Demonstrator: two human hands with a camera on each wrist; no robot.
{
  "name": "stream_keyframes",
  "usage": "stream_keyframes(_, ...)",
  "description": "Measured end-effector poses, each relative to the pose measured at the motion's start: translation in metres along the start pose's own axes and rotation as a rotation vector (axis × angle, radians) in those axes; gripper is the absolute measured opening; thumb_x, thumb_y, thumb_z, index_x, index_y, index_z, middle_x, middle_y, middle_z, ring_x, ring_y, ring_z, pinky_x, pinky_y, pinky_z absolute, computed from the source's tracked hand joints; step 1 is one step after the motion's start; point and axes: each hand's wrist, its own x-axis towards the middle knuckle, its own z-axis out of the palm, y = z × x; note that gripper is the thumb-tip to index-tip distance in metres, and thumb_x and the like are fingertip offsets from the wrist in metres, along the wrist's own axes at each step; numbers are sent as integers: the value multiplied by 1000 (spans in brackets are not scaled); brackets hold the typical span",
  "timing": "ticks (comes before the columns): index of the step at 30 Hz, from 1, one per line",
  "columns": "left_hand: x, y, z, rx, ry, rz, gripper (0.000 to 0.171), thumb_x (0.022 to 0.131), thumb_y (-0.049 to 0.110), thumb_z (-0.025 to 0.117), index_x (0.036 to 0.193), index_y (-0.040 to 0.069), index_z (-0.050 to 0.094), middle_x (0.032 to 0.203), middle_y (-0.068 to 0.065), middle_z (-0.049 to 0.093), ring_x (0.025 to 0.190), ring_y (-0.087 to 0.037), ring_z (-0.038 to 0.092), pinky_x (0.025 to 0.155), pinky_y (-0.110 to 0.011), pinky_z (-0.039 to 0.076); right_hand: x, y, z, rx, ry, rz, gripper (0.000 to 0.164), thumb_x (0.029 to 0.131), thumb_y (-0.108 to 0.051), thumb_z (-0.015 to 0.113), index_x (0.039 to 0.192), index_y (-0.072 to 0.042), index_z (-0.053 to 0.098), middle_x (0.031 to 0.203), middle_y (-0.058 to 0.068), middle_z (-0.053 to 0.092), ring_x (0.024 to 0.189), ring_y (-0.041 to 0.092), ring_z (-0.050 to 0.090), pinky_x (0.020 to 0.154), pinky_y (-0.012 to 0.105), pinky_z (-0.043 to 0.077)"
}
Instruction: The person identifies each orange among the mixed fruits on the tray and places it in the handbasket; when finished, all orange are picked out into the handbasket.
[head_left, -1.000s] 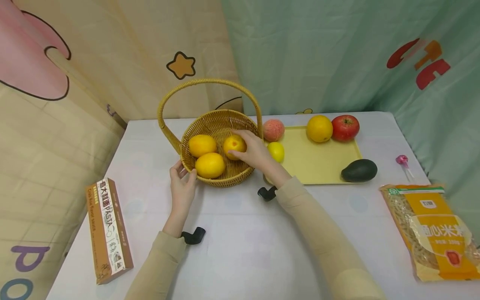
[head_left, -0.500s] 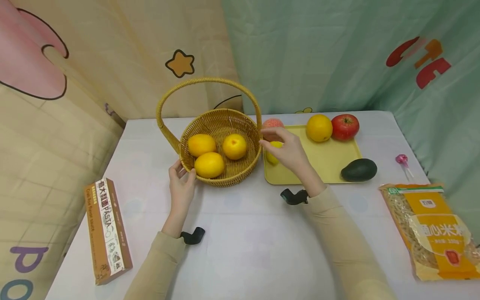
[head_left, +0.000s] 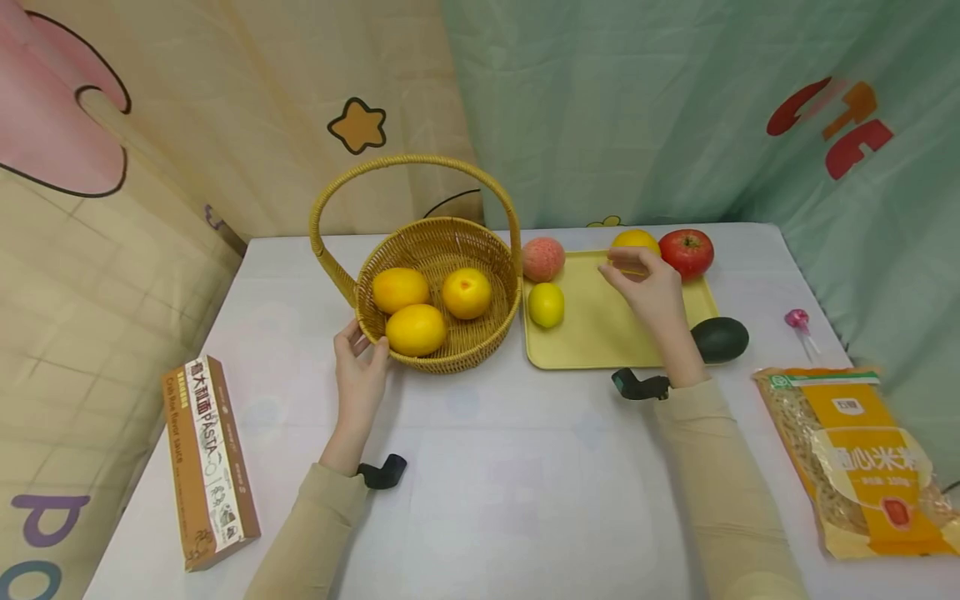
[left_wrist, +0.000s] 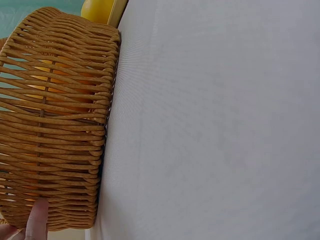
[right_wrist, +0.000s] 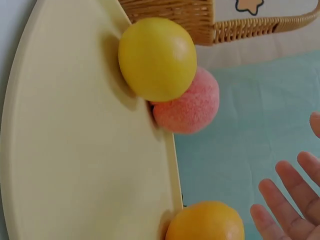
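Note:
A wicker basket (head_left: 480,333) with a tall handle holds two yellow mango-like fruits (head_left: 417,330) and a rounder yellow-orange fruit (head_left: 467,293). My left hand (head_left: 360,375) holds its front left side; a fingertip (left_wrist: 37,220) lies against the weave in the left wrist view. Over the yellow tray (head_left: 592,342), my right hand (head_left: 651,292) is in the air with nothing in it, fingers apart in the right wrist view. It is nearest to an orange (head_left: 636,241), partly hidden behind the fingers. A yellow lemon-like fruit (head_left: 546,305) lies on the tray's left, beside a pink peach (head_left: 543,259).
A red apple (head_left: 686,254) sits at the tray's back right corner, and a dark green avocado (head_left: 720,340) at its front right. Further right are a lollipop (head_left: 798,320) and a pasta bag (head_left: 862,467). A brown pasta box (head_left: 210,467) lies at the left.
My right hand has let go of the round yellow-orange fruit in the basket and moved right, across the tray toward the orange. My left hand has stayed at the basket.

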Motion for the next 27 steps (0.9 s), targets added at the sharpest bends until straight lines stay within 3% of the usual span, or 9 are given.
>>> stream_keyframes(6,-1,0,-1,-3,0,3,58,93,17,54,142,8,24,143,-9,34,125,-20,37,95,-37,49,9,11,-8,-29,70,28,50,81,-43,69,117,-10,62,115,9,63,106,17,57,92,23,50)
stream_keyframes(12,-1,1,-1,-16,-16,3,58,94,17,53,142,8,23,144,-8,33,125,-20,37,95,-35,49,18,16,-13,-99,128,87,57,81,-46,68,123,-10,58,125,8,57,116,20,49,101,31,42)
stream_keyframes(18,-1,2,-1,-12,-11,7,57,93,15,53,142,8,24,143,-9,33,124,-21,37,95,-35,50,26,16,-15,-156,139,125,67,82,-47,65,135,-9,47,135,13,45,124,28,38,109,39,32)
stream_keyframes(27,0,0,-1,-17,-11,17,56,94,14,53,142,7,24,142,-9,34,124,-21,37,94,-31,50,33,20,-10,-160,140,210,73,84,-41,64,141,-6,36,139,17,37,125,32,34,111,42,28)
